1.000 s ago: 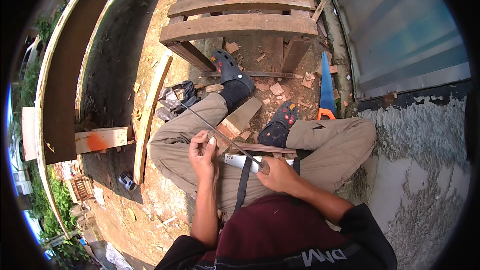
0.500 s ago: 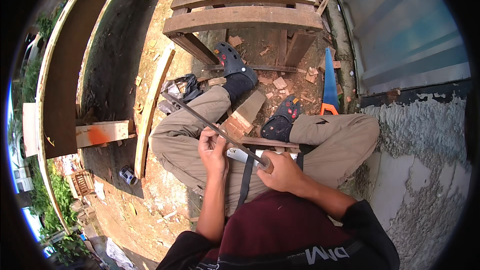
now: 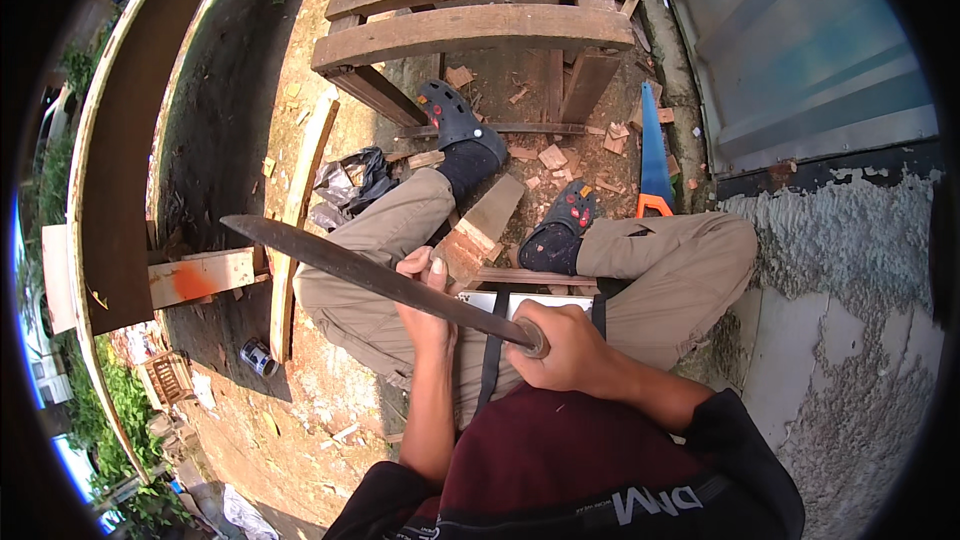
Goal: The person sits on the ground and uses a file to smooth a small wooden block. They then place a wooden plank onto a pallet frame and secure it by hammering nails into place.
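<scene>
Your right grip (image 3: 567, 348) hides most of the knife handle (image 3: 536, 338); the top edge cuts off the slats (image 3: 472, 30).

This is an open-air woodworking spot: sunlight falls on rough ground (image 3: 318, 380), and wood offcuts (image 3: 553, 157) lie scattered about a slatted wooden bench (image 3: 475, 32) at the far side. A machete (image 3: 365, 274) and an orange-handled handsaw (image 3: 655, 155) serve as tools. A peeling wall (image 3: 850, 290) and metal panel (image 3: 800, 50) border the right; leafy plants (image 3: 98, 410) show at the left.

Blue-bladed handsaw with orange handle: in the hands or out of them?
Out: the handsaw rests beyond the right beige trouser leg, apart from left hand and right hand.
</scene>
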`<state>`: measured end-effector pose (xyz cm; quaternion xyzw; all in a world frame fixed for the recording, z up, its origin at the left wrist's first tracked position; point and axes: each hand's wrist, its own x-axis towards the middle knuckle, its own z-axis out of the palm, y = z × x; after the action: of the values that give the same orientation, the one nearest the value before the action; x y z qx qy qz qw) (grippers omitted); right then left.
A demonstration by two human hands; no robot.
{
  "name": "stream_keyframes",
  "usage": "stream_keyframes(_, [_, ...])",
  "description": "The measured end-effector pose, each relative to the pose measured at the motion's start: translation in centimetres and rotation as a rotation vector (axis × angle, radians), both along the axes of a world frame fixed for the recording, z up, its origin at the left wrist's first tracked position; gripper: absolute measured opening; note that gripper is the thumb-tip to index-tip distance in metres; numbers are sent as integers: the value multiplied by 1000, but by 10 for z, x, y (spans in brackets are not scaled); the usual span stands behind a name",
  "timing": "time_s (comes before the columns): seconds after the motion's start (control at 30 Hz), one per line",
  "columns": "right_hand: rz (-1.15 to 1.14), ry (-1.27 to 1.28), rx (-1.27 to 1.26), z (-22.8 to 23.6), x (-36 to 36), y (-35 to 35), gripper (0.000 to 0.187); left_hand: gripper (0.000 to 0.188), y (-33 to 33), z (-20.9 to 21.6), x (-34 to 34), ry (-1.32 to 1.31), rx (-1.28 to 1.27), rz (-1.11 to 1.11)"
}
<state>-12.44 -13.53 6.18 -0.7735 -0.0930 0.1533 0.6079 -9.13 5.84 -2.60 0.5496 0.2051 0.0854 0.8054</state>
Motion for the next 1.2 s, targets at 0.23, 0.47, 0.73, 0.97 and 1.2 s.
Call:
stream_keyframes(0.23, [-16, 134, -230, -70, -16, -5, 26, 16, -2, 6, -4, -5, -47, -57])
stream_keyframes(0.47, [-32, 12, -61, -25, -7, -13, 22, 14, -14, 11, 3, 10, 0, -38])
stream_keyframes(0.73, [-88, -72, -90, -36, 14, -7, 24, 14, 0, -1, 11, -20, -76, -80])
stream_keyframes(0.97, [-47, 191, -254, -84, -3, -16, 28, 14, 1, 10, 4, 37, -25, -55])
stream_keyframes(1.2, [-70, 77, -7, -23, -3, -5, 18, 13, 20, -1, 7, -27, -42, -87])
